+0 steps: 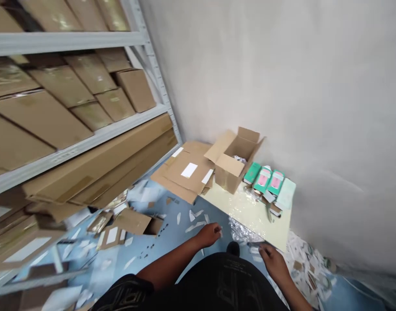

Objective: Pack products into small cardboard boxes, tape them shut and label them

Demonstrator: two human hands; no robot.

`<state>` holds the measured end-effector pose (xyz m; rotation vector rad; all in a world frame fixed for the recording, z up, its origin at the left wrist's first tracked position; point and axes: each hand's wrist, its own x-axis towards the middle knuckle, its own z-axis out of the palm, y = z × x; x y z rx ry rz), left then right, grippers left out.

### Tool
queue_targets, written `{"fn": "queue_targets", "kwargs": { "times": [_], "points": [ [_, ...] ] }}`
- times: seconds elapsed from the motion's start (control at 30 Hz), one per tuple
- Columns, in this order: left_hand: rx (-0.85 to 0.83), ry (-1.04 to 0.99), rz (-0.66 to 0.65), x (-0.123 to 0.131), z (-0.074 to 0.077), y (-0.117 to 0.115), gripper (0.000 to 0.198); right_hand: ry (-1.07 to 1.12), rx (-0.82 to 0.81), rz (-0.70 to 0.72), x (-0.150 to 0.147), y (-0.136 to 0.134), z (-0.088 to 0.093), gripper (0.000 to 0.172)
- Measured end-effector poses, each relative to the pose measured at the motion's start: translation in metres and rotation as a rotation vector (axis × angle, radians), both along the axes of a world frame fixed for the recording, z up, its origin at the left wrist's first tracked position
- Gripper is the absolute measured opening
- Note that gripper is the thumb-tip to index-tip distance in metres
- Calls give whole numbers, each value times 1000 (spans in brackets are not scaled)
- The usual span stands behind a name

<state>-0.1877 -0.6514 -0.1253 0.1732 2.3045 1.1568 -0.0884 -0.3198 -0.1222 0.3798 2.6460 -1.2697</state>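
My left hand point(210, 234) hangs over the blue floor with its fingers curled closed. A small pale bit shows at its fingertips, too small to name. At the front edge of the cream tabletop point(220, 198), my right hand point(273, 259) is closed on a thin dark object point(256, 244) that points left; blur hides its kind. On the tabletop stands an open cardboard box point(228, 176) with something whitish inside. Several green-and-pink small boxes point(263, 178) lie to its right, beside a pale green box point(286, 193). Flattened cardboard point(185, 170) with white labels lies to the left.
Metal shelving point(116, 123) packed with brown cartons point(61, 84) rises at the left. Opened cartons point(133, 220) and paper scraps litter the blue floor point(172, 246). More scraps point(309, 263) heap right of the table, below a grey wall point(282, 77). Clear plastic point(243, 231) lies by the table's front edge.
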Motion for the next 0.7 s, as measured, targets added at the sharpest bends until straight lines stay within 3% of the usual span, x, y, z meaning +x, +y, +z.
{"fn": "queue_targets", "kwargs": {
  "times": [0.1, 0.23, 0.4, 0.53, 0.7],
  "points": [
    [-64, -10, 126, -16, -1, -25, 22, -33, -58, 196, -65, -18, -4, 36],
    [-94, 2, 323, -38, 7, -52, 21, -62, -114, 455, -147, -55, 6, 31],
    [-120, 100, 506, -67, 25, -89, 18, -146, -177, 623, -217, -112, 7, 28],
    [-244, 185, 570, -113, 36, -146, 21, -314, -276, 520, -259, -172, -10, 35],
    [-300, 219, 543, -210, 28, -242, 35, -399, -409, 147, -312, -251, -32, 39]
  ]
}}
